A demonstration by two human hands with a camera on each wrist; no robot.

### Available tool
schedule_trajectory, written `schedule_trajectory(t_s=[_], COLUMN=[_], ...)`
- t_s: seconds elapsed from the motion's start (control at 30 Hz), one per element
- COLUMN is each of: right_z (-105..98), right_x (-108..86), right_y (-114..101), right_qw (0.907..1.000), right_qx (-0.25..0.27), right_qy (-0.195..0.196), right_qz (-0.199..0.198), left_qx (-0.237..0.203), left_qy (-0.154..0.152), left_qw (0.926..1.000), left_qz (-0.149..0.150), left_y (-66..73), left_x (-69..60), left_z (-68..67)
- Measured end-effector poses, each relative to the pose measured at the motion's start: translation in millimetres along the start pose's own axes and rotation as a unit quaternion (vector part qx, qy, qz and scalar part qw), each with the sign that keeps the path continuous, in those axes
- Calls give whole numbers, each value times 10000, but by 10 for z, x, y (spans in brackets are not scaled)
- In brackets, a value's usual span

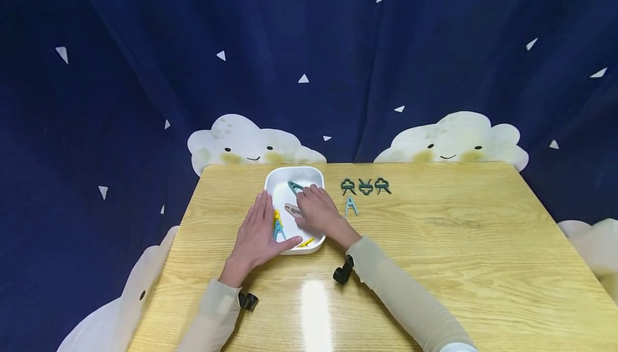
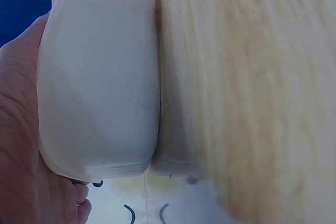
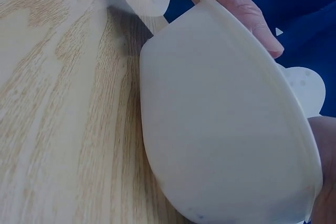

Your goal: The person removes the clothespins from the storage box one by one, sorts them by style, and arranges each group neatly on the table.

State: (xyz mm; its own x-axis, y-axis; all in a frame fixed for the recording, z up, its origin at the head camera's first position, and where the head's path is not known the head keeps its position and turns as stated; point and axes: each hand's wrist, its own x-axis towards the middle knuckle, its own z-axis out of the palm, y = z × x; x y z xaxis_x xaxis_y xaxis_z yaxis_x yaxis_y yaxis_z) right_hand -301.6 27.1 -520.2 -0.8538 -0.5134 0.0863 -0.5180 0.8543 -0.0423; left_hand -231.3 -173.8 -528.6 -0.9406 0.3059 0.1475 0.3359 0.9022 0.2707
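A white tray point(image 1: 285, 172) holds several clothespins. My left hand point(image 1: 254, 236) rests against its left side, fingers straight along the rim and thumb across the near corner. My right hand point(image 1: 316, 210) reaches down into the tray from the right. Its fingertips are at a dark teal clothespin point(image 1: 293, 185) and beside a beige clothespin point(image 1: 292, 210); whether they pinch either one is hidden. Near the left wall lie a yellow clothespin point(image 1: 277, 217) and a light blue clothespin point(image 1: 278, 229). Another yellow clothespin point(image 1: 306, 242) lies by the near wall. Both wrist views show the tray's outer wall point(image 2: 100, 77).
To the right of the tray, three dark green clips point(image 1: 365, 187) lie in a row on the wooden table point(image 1: 458, 244). A light blue clothespin point(image 1: 351, 206) lies just in front of them. A dark blue curtain point(image 1: 299, 35) with cloud shapes hangs behind the table.
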Motion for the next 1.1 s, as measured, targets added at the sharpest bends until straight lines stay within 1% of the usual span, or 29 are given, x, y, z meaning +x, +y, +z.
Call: schedule_trajectory(t_s=[0.13, 0.33, 0.47, 0.6, 0.67, 0.9, 1.0, 1.1], right_z=[-5, -14, -3, 20, 22, 29, 30, 26], right_x=[2, -15, -23, -30, -31, -40, -36, -32], right_y=[13, 30, 49, 57, 50, 6, -3, -6], right_qw=[9998, 9980, 9972, 9971, 9976, 9996, 9996, 9996], right_qx=[82, 307, 384, 466, 413, -178, -236, -243], right_qy=[28, 49, 12, 88, 126, -13, 4, 9], right_qz=[-177, -549, -645, -592, -541, -232, -131, -146], left_qx=[-66, 8, -20, 4, 6, -35, -81, -111], left_qy=[40, 39, 70, 3, -37, -201, -189, -123], left_qw=[10000, 10000, 10000, 10000, 10000, 9998, 9997, 9998], left_qz=[7, -7, 54, 26, 11, -74, -93, -87], left_y=[3, -7, -11, -14, -18, -11, -11, -11], left_x=[-1, -5, -6, -10, -11, -14, -15, -12], left_z=[6, 10, 11, 17, 12, 8, 12, 9])
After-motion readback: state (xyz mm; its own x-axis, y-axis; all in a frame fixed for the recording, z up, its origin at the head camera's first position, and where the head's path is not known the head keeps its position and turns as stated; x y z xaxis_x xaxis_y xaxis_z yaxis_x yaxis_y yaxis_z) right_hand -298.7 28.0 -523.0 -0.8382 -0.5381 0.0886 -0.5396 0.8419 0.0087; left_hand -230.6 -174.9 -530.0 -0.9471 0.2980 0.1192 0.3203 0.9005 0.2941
